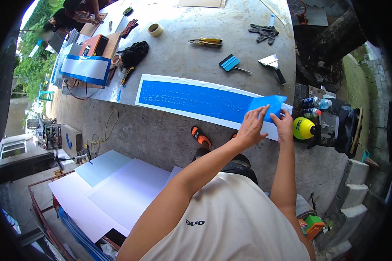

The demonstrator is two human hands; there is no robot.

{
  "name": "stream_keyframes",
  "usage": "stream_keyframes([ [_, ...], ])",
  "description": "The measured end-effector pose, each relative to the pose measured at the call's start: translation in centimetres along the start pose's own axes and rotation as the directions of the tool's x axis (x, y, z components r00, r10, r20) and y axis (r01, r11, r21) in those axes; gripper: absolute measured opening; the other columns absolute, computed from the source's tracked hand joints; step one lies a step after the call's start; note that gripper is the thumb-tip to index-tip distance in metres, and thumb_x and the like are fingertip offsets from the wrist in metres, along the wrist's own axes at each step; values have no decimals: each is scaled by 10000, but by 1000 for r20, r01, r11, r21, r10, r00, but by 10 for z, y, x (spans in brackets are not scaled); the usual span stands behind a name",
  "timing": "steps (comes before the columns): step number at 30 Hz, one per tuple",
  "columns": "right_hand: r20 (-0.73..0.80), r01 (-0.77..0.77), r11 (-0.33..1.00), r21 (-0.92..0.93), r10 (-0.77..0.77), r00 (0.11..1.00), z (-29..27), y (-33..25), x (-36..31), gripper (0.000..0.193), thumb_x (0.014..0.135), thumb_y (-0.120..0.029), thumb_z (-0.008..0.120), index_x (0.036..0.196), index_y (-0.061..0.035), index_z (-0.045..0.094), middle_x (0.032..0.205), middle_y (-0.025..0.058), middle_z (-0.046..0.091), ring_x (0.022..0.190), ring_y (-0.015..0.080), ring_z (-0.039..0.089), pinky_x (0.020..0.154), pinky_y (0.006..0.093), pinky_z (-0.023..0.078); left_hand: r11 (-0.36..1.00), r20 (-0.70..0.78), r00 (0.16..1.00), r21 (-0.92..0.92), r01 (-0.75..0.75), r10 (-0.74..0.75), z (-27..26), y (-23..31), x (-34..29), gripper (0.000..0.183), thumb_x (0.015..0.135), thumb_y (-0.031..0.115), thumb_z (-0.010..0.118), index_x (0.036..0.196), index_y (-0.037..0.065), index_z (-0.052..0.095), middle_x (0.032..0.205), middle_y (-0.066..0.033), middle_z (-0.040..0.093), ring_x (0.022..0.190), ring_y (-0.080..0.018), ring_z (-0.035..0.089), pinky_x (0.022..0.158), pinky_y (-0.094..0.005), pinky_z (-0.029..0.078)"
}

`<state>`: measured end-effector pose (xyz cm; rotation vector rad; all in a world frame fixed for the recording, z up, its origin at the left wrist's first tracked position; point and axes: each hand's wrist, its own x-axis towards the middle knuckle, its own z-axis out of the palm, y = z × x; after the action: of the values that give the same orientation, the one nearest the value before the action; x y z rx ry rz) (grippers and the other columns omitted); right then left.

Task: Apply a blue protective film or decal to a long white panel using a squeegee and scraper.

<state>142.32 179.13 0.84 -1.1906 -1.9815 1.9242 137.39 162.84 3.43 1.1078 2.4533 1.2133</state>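
A long white panel (140, 96) lies along the near edge of the table, with a blue adhesive film (196, 101) over most of it. Droplets or bubbles dot the film's left and middle parts. At the panel's right end the film is lifted and folded back into a loose, lighter flap (265, 102). My left hand (251, 127) rests against this flap with its fingers stretched out. Beside it, my right hand (285, 126) has thumb and fingers bent together at the flap's right edge; the fingertips are partly hidden.
Beyond the panel lie a blue squeegee (229, 62), a scraper (272, 66), pliers (205, 42), a grey glove (264, 33) and a tape roll (154, 29). A yellow spray bottle (303, 128) stands right. White sheets (126, 191) lie behind me. Another person (80, 11) works far left.
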Motion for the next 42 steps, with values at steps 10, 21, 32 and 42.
stream_keyframes([
  [10, 281, 94, 862, 499, -263, 923, 27, -93, -34, 400, 903, -238, 718, 1182, 3, 561, 1008, 91, 686, 915, 133, 632, 835, 281, 493, 996, -256, 963, 23, -83, 86, -90, 31, 54, 742, 704, -109, 700, 1378, 136, 511, 983, -111, 665, 861, -267, 664, 724, -372, 552],
  [21, 633, -241, 948, 206, 58, 772, 144, 16, 7, 463, 973, -474, 569, 1171, -56, 592, 1070, 48, 663, 971, 152, 575, 846, 324, 466, 972, -474, 854, 192, -138, 215, -253, 139, 94, 613, 788, -10, 735, 1352, 115, 532, 878, -62, 670, 765, -119, 649, 678, -271, 527],
  [32, 702, -351, 929, 119, 171, 691, 240, 45, 10, 861, 833, -629, 669, 1405, -28, 439, 1303, 138, 552, 1148, 256, 542, 947, 404, 455, 864, -600, 719, 503, -2, 351, -399, 232, 93, 572, 851, 361, 750, 1242, -22, 582, 1241, -206, 617, 1093, -322, 643, 1026, -435, 469],
  [42, 624, -631, 604, 487, 264, 735, 184, 66, 45, 634, 744, -632, 752, 1098, -128, 602, 959, 3, 544, 939, 161, 518, 914, 436, 388, 989, -744, 659, 12, -150, 109, -513, 234, 80, 446, 952, 242, 646, 1259, -72, 568, 1208, -201, 636, 1089, -225, 641, 1019, -338, 466],
])
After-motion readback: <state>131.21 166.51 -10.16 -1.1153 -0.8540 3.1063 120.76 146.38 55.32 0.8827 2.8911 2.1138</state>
